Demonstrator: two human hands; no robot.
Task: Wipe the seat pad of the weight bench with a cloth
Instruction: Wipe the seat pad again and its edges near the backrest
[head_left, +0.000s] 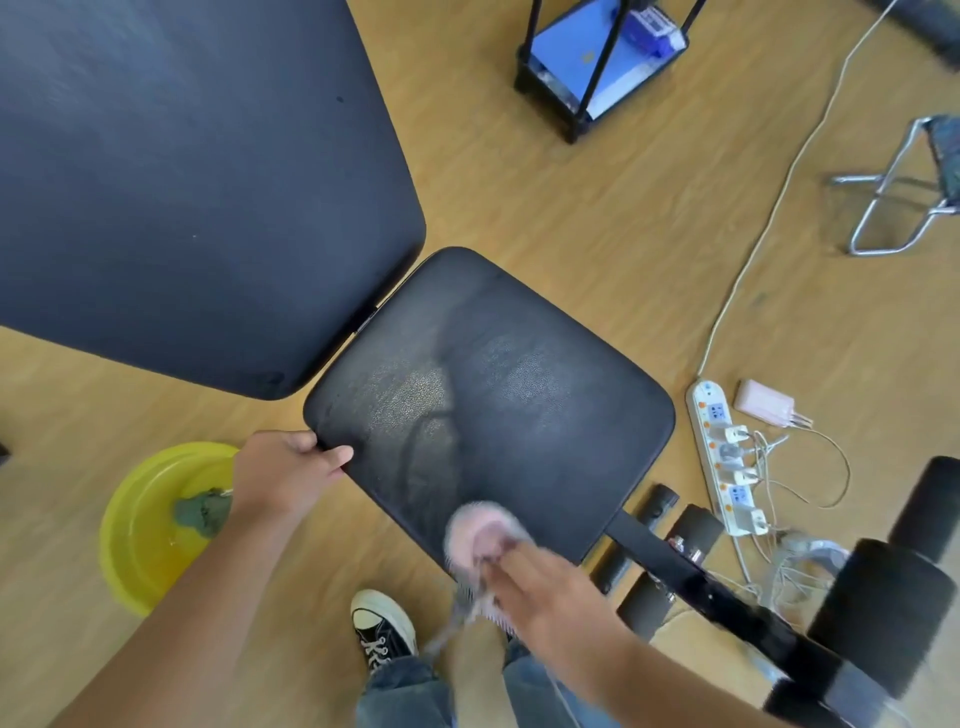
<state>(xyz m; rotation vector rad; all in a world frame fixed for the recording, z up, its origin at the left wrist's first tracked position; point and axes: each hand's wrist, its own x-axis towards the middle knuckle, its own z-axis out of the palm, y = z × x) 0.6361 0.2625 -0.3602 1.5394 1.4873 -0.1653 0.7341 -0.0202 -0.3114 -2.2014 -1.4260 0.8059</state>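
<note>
Black seat pad (498, 395) over wood floor (597, 218), left hand (280, 473) gripping its edge, right hand (524, 566) clutching pink cloth (480, 530).

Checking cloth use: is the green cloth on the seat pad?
No, the green cloth lies in the yellow basin on the floor, off the seat pad.

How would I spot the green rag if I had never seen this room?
Find the black seat pad in the middle. Left of it, on the wooden floor, sits a yellow basin. The crumpled green rag lies inside it, unlike the pink cloth on the pad.
</note>
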